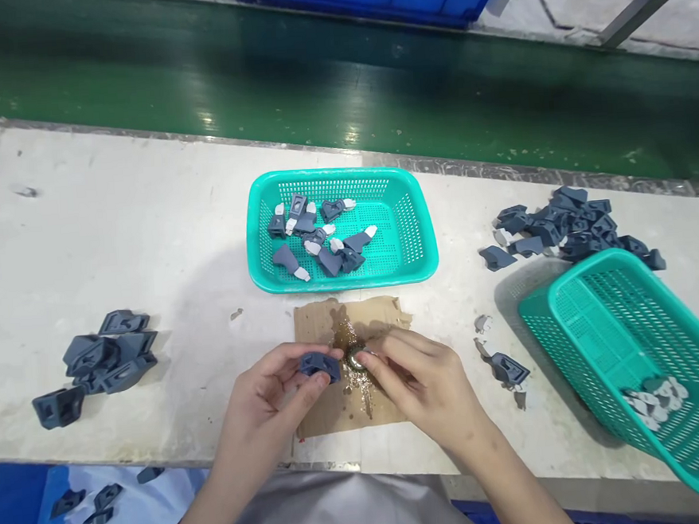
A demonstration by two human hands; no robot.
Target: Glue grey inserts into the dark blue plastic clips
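My left hand (278, 387) pinches a dark blue-grey plastic part (319, 365) between thumb and fingers, above a piece of cardboard (318, 320). Close to it, my right hand (420, 373) has thumb and fingertips closed at a small round dish (354, 361) with a shiny rim. Whether those fingers grip the dish or a tiny piece over it cannot be made out. Wet, glossy brownish spots cover the cardboard around the dish. Just beyond, a green basket (345, 285) holds several dark parts with white pieces joined at their ends (289, 260).
Dark parts lie in a pile at left (108, 363) and another at back right (568, 223). A tilted green basket (544, 312) at right contains small white pieces (655, 402). One dark part (509, 369) and scraps lie beside it. A green belt (289, 82) runs behind the table.
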